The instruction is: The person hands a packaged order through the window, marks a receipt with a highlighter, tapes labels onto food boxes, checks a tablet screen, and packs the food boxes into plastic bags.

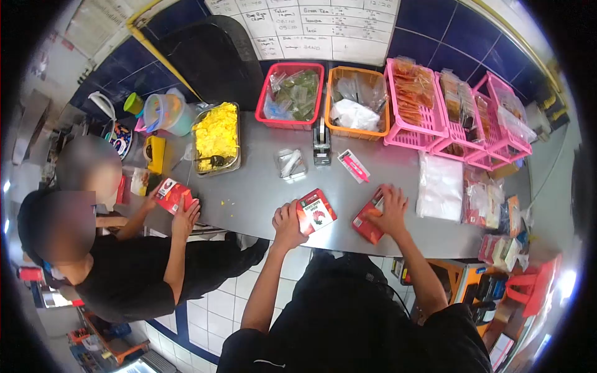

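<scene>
Wall: dark blue tiles (423, 45) behind a chart of handwritten rows (342, 31).
Table: a grey metal table (249, 208) runs across the view, with the person standing at its near edge.
Left hand: the left hand (287, 224) has its fingers bent around the left side of a red-and-white box (318, 212), grasping it.
Left box: lies just right of those fingers, touching them, its printed face up; its long axis seems to slant from far left to near right.
Right hand: the right hand (392, 212) has its fingers spread over the right part of a red box (364, 225); whether they grip or merely rest, I cannot tell.
Right box: sits beneath and left of the right fingers, touching them, near the table's edge; the hand hides too much to settle its long axis.
Key relation: both boxes lie between the two hands, apart from each other, each nearest the hand that touches it.
Beyond the boxes: a pink tool on a card (354, 166), a tape dispenser (321, 144) and a small clear tub (290, 164).
Right side: a stack of clear bags (439, 189).
Left side: a co-worker in dark clothing (130, 273) has both hands at another red box (172, 196).
</scene>
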Demonstrator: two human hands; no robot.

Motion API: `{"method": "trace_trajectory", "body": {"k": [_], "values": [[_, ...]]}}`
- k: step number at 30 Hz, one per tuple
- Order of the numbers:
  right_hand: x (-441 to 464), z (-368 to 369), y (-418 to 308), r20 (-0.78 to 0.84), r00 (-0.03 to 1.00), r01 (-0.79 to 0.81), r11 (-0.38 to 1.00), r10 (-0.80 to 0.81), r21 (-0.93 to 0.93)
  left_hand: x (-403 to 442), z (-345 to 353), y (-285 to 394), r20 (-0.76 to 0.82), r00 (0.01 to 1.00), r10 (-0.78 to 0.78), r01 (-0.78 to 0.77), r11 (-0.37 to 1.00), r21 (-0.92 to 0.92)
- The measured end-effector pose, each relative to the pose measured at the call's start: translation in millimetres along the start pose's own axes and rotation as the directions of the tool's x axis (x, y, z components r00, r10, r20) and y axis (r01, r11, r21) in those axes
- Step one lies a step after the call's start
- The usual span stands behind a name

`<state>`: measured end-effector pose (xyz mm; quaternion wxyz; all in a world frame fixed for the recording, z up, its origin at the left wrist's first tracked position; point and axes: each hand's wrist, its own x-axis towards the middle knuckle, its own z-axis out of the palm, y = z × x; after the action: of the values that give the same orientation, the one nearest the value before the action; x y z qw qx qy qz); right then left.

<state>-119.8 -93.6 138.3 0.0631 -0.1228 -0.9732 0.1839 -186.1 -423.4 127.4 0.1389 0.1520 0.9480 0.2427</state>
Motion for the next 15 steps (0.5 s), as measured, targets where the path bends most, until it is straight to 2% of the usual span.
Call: {"method": "trace_trajectory", "body": {"k": [1,2,4,6,8,9,10,11,13,15], "values": [[6,-3,-4,-0.026,0.996,-0.086,0.995,0.085,-0.055,0,2,-8,0.015,1.000,0.008,-0.008,1.000,0.006],[14,-8,-14,-0.025,0.994,-0.105,0.993,0.104,-0.051,0,0,-13,-0.013,0.998,0.063,-0.063,0.998,-0.015],[27,-12,-44,-0.015,0.993,0.112,0.938,-0.114,0.327,4,0,-21,-0.026,0.991,0.132,-0.133,0.990,-0.037],[31,7,-85,0.111,0.958,0.153,0.795,-0.266,0.587,13,-1,-32,-0.049,0.948,0.315,-0.317,0.947,-0.042],[31,54,-111,0.010,0.948,0.258,0.785,-0.318,0.563,18,-10,-34,-0.059,0.925,0.375,-0.377,0.926,-0.010],[27,78,-118,-0.033,0.964,0.243,0.821,-0.264,0.517,23,-14,-32,-0.076,0.900,0.429,-0.428,0.903,0.026],[21,95,-124,-0.079,0.973,0.227,0.854,-0.216,0.467,24,-14,-30,-0.079,0.919,0.387,-0.387,0.922,0.011],[18,100,-132,-0.128,0.979,0.196,0.890,-0.157,0.411,24,-17,-24,-0.075,0.910,0.408,-0.409,0.912,-0.005],[16,102,-139,-0.195,0.974,0.175,0.934,-0.118,0.311,20,-25,-17,0.007,0.949,0.314,-0.311,0.939,0.144],[19,104,-138,-0.220,0.967,0.191,0.933,-0.126,0.305,18,-23,-19,0.015,0.948,0.316,-0.314,0.934,0.171]]}}
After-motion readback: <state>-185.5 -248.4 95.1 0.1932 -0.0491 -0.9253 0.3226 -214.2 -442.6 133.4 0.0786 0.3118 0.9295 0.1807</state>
